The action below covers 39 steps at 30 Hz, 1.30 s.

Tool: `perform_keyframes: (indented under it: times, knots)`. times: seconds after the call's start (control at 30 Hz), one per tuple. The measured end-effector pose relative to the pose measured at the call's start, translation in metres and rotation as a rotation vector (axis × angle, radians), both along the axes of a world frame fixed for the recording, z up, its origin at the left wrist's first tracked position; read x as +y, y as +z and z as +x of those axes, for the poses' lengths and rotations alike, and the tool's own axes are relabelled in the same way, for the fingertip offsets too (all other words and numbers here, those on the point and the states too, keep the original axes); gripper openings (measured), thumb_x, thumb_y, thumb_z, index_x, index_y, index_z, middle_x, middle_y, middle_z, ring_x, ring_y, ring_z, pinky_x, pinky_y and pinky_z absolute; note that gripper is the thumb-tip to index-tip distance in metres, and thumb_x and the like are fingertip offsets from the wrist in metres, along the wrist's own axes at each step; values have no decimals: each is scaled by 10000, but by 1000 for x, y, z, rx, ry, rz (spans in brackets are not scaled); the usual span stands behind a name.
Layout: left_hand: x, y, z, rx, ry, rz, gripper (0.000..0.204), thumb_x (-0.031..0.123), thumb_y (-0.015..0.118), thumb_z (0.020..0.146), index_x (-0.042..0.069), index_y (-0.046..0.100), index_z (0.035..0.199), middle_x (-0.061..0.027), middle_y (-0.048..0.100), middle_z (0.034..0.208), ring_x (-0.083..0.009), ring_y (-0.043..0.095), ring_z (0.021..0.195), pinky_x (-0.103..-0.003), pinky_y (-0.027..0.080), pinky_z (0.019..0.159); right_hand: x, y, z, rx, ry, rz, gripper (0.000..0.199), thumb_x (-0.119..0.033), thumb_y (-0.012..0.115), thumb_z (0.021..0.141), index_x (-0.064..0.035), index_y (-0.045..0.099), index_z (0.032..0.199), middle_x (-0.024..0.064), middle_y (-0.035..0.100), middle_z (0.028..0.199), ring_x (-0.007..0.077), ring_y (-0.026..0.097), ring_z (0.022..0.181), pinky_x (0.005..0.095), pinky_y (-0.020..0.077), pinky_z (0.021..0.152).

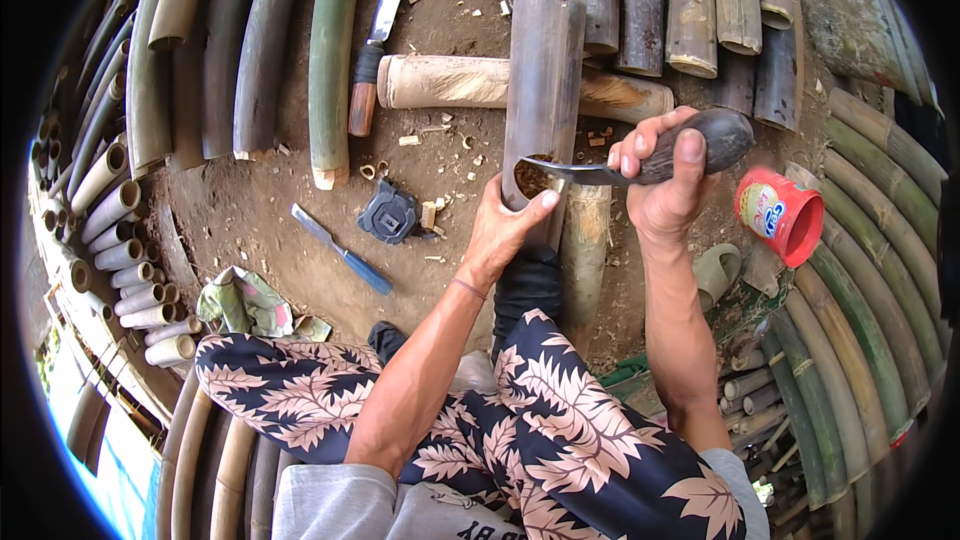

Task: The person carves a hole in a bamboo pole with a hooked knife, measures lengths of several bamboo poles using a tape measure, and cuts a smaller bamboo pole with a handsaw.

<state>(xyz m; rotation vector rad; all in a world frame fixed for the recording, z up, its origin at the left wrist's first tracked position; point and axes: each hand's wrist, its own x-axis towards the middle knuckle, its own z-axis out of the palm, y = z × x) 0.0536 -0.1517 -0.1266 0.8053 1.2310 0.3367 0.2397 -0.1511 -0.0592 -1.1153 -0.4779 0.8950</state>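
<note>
A thick, dark bamboo pole (pixel 544 60) lies across a paler bamboo piece (pixel 450 82) on the ground. My left hand (pixel 502 230) grips the pole near its closer end, thumb along the rim of an oval opening (pixel 533 177). My right hand (pixel 668 175) is closed around the fat dark handle of a knife (pixel 700 145). Its narrow blade (pixel 580 172) points left, with the tip at the opening. Whether the tip touches the inner wall I cannot tell.
A machete (pixel 390 0), a blue-handled knife (pixel 345 250) and a dark tape measure (pixel 388 212) lie left of the pole. Bamboo poles (pixel 335 60) surround the spot. A red container (pixel 780 218) lies at right near a sandal (pixel 717 273). Wood chips dot the dirt.
</note>
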Motion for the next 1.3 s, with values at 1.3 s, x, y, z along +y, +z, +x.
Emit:
perform_keyframes:
  times: [1.3]
  knots:
    - [-7,-20,-28,-404,14,-226,882,363,825,811,8,350,1464,-108,566,1304,-189,537,1201,-341,421,1055,-65,14,-45,-949,1078,394,194,-185,635,708,-62,597,854,29,503,791,201,532,753,373,445,803]
